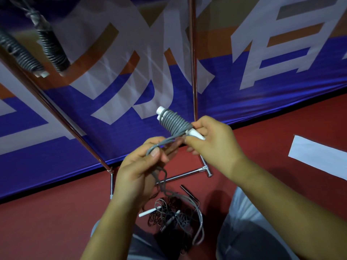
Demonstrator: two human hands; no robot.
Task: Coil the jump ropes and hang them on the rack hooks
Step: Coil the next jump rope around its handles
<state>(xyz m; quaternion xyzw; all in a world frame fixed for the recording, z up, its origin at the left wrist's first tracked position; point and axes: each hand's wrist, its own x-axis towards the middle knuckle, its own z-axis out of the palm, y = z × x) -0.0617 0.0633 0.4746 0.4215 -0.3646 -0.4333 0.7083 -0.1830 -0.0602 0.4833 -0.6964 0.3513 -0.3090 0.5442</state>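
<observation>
My right hand grips the two white handles of a grey jump rope, whose cord is wound in tight turns around them. My left hand pinches the loose grey cord just below the winding; the rest of the cord trails down to the floor. Two coiled grey ropes hang at the upper left from the rack. A tangle of dark and grey ropes with a white handle lies on the red floor between my knees.
The rack's metal poles rise in front of a blue, orange and white banner; its base bar lies on the red floor. A white floor marking is at the right.
</observation>
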